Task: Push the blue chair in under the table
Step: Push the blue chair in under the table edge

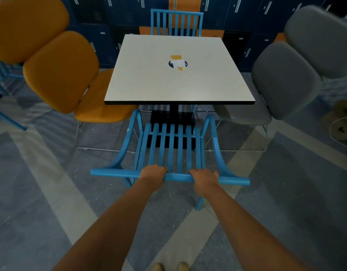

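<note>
The blue chair (pixel 171 145) with a slatted back stands directly in front of me, facing the square pale table (pixel 149 85). Its armrest fronts reach just under the table's near edge; the seat is hidden behind the slats. My left hand (pixel 152 174) grips the chair's top rail left of centre. My right hand (pixel 205 178) grips the same rail right of centre. Both arms stretch out from the bottom of the view.
An orange padded chair (pixel 61 69) stands at the table's left side, a grey padded chair (pixel 286 79) at its right. A second blue slatted chair (pixel 176 22) sits at the far side. A small sticker (pixel 177 62) marks the tabletop. Dark blue lockers (pixel 247 16) line the back wall.
</note>
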Demonstrator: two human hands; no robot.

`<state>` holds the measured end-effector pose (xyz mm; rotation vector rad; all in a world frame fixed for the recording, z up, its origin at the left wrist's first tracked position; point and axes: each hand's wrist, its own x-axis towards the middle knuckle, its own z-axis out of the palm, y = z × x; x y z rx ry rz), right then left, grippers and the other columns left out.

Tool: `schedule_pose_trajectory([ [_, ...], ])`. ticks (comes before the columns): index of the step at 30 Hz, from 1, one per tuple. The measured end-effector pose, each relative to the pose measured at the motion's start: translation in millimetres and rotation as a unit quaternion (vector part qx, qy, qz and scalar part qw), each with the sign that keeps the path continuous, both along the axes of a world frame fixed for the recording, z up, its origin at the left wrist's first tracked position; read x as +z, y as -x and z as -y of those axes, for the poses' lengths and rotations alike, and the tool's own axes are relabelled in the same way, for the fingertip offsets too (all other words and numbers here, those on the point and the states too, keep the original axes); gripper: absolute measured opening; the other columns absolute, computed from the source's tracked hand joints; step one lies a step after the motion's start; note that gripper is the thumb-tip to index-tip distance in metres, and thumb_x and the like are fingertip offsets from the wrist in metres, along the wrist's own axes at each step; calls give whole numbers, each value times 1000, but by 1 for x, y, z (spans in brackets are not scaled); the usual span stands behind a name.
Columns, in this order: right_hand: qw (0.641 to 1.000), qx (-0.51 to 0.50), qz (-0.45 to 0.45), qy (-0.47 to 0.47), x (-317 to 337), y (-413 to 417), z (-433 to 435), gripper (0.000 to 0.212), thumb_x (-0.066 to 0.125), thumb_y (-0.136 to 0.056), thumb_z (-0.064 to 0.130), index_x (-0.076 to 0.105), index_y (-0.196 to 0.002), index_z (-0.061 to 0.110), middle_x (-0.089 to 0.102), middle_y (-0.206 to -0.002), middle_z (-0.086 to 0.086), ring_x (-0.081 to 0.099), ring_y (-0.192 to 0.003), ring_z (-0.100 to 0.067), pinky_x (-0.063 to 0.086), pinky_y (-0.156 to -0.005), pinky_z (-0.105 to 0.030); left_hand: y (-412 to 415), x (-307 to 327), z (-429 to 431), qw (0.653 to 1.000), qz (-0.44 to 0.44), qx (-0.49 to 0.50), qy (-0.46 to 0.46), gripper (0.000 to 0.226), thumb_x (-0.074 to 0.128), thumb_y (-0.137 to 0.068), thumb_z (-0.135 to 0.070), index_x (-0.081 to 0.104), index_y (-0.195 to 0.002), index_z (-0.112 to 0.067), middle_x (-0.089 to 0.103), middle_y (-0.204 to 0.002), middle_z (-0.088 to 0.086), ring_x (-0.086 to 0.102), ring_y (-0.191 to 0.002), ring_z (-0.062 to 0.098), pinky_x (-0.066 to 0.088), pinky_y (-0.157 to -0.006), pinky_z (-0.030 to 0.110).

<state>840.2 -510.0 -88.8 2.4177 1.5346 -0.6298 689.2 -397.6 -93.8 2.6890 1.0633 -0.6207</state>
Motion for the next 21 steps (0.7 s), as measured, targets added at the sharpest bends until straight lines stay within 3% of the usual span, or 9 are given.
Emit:
schedule_pose_trajectory([
  [21, 1000, 5, -7, 5, 0, -2, -3, 49, 50, -86, -2, 49, -125, 28, 61, -115, -4, 51, -114, -29, 28, -102, -57, 1, -1, -2, 1000, 7, -4, 14, 31, 49, -96, -20, 59, -126, -22, 68, -112, 4, 63, -104, 24, 52, -94, 41],
])
